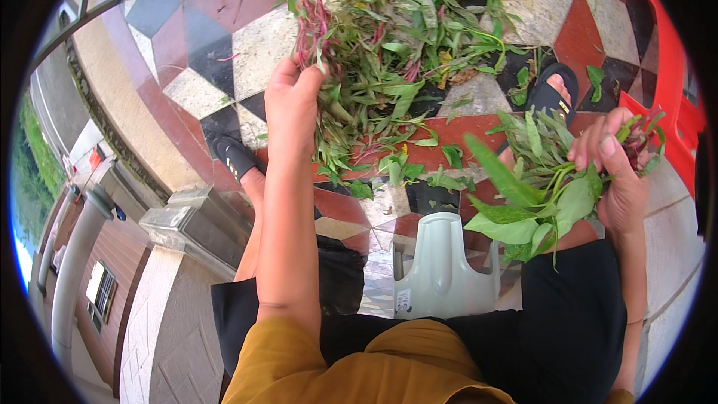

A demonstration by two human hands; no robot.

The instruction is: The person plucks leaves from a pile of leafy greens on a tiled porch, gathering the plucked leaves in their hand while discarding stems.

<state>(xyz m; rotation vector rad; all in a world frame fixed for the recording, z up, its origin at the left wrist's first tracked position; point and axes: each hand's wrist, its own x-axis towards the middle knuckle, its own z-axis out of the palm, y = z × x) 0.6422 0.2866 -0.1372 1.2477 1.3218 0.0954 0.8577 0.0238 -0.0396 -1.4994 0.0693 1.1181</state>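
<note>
On the floor before me lies a large pile of leafy green stems [404, 50], many leaves narrow and some stems reddish purple. At its left side my left hand [294, 98] grips reddish stems [314, 28], whose leafy ends merge with the pile. My right hand [617, 163] is closed around a bunch of leafy greens [552, 191] above my right knee. The leaves of that bunch point left and down, and its cut or reddish ends stick out on the right of the fist.
A pale plastic stool [446, 275] is under me. Black sandals [555, 90] flank the pile on patterned floor tiles [258, 50]. A red plastic object [667, 62] stands at the right. Loose leaves [595, 81] are scattered about. At left are a low wall [174, 320] and a metal railing [78, 28].
</note>
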